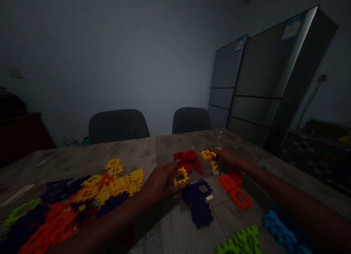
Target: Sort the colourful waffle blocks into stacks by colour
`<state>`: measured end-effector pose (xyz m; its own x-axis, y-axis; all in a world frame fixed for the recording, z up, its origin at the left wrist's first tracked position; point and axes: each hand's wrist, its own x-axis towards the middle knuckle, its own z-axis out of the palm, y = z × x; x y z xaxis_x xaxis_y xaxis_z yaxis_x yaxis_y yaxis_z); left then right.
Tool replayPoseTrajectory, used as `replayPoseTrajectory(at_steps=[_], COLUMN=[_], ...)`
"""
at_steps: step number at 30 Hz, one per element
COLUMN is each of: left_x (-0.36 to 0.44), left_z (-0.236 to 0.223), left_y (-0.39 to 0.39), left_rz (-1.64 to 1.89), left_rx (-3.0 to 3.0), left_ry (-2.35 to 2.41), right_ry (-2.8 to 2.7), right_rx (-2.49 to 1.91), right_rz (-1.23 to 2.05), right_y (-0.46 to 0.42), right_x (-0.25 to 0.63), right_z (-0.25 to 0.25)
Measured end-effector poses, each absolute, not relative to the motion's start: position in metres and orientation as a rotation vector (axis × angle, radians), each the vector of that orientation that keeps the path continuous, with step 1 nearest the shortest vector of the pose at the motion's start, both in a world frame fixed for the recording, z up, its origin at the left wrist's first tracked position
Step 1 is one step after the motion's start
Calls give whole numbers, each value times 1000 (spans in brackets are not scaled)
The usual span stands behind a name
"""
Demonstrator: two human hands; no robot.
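In a dimly lit room, two dark chairs [117,125] are seen drawn up against a desk [139,151] below a bare wall [153,64]. A yellow toothed frame [182,170] is held by the fingers of the left hand [163,179], pinched at its edges between fingertips above and thumb below, a grip by which its square window is left uncovered. The fingers of the right hand [223,158] are lowered, narrowly bent, to other yellow pieces [207,155] farther back on the desk; whether anything is gripped there cannot be told in the gloom. Red pieces [191,156] are clustered between the two hands, and dark blue pieces [201,212] are laid just nearer than the held frame. Orange pieces [231,186] are set below the right wrist, light blue pieces [282,230] beside the right forearm, and green pieces [242,242] at the near edge of view. Strips of bare desk are left between most groups, apparently so that each colour is kept apart. To the left, a mixed pile [61,217] is partly hidden by the left forearm, its colours overlapped, seemingly unsorted. Tall grey cabinets [257,78] are glimpsed beyond.
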<state>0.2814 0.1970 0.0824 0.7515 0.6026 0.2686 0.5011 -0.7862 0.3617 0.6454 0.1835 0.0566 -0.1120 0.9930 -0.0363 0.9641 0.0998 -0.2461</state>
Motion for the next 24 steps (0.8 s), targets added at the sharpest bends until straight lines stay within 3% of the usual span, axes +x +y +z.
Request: replayPoseTrajectory(at_steps=[24], left_x=[281], left_z=[81], left_y=[192], left_rz=[565], left_rx=[2702], left_ry=[846], right_ry=[-2194], right_rx=[-1788], right_rz=[497], right_y=[176], right_x=[634], right_z=[74])
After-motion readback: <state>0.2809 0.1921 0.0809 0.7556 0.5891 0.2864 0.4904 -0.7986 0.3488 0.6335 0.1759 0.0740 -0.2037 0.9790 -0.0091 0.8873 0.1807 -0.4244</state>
